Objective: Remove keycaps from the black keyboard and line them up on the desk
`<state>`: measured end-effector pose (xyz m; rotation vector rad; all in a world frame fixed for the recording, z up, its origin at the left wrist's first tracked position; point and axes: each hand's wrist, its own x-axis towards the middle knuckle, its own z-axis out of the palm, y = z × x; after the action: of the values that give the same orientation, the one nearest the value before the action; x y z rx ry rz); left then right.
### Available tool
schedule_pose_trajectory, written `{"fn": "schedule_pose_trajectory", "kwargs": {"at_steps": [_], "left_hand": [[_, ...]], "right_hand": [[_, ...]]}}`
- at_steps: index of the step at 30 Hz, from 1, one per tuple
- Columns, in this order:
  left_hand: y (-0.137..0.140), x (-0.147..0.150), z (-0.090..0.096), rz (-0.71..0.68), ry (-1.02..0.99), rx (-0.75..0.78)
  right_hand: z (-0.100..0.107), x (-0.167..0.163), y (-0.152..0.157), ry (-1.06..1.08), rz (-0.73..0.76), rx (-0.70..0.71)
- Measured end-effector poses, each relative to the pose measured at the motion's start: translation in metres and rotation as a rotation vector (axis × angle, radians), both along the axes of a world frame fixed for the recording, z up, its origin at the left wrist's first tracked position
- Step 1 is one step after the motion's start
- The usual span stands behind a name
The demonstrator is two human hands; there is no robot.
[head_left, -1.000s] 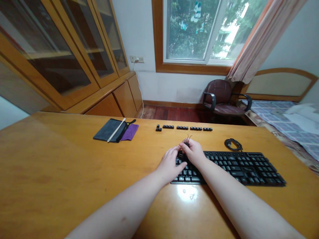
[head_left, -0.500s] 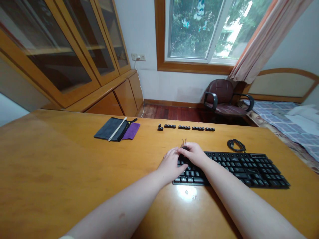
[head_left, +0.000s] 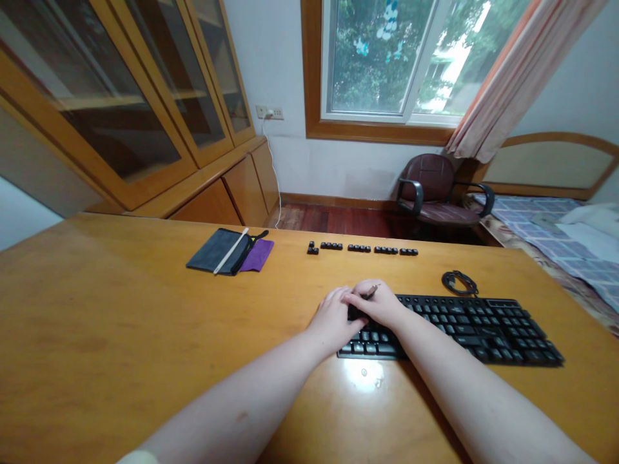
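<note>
My left hand point(head_left: 333, 319) lies over the left end of a black keyboard point(head_left: 464, 322), its thumb spread away from the fingers across the keys. Right against it, my right hand point(head_left: 377, 303) is closed on a small keycap puller point(head_left: 372, 292). Thin wire prongs of the puller stick out above the fingers, tilted to the right. Both hands hide the keyboard's upper left corner, and the puller's lower part is covered. Loose black keycaps point(head_left: 359, 248) stand in small groups along the desk's far side.
A dark grey zip pouch point(head_left: 210, 251) with a white stick point(head_left: 231, 251) across it and a purple cloth point(head_left: 258, 255) lie left of centre on the wooden desk point(head_left: 120, 322). The coiled cable point(head_left: 459, 282) rests behind the keyboard. Beyond the desk stands a chair point(head_left: 428, 183).
The keycap puller's prongs have swung from upright to a rightward slant as my right hand turned. My left hand keeps its place on the keyboard.
</note>
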<state>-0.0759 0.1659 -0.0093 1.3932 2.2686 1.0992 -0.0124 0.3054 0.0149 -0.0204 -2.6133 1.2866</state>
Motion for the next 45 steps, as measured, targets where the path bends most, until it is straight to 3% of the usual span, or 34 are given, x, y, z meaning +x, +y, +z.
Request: {"fn": "schedule_pose_trajectory", "kwargs": {"at_steps": [9,15,20,24,35,41,45], "left_hand": [[-0.001,0.000,0.011,-0.050,-0.011,0.005],[-0.002,-0.001,0.008,-0.055,0.013,0.014],[-0.001,-0.005,0.002,0.054,-0.137,0.096],[0.000,-0.011,0.003,0.154,-0.318,0.196],[0.005,-0.020,-0.012,0.187,-0.552,0.347],[0.002,-0.019,-0.003,0.236,-0.479,0.325],[0.002,-0.018,-0.001,0.234,-0.479,0.303]], "right_hand": [[-0.004,0.002,-0.004,0.089,-0.054,0.004],[0.000,0.003,0.003,0.246,-0.359,-0.323],[-0.002,0.001,0.005,0.120,-0.263,-0.567],[-0.001,-0.001,0.004,0.068,-0.212,-0.670],[0.000,-0.006,-0.002,0.031,-0.295,-0.510],[0.002,-0.006,0.000,0.041,-0.272,-0.414],[0.001,-0.006,0.000,0.109,-0.180,-0.386]]}}
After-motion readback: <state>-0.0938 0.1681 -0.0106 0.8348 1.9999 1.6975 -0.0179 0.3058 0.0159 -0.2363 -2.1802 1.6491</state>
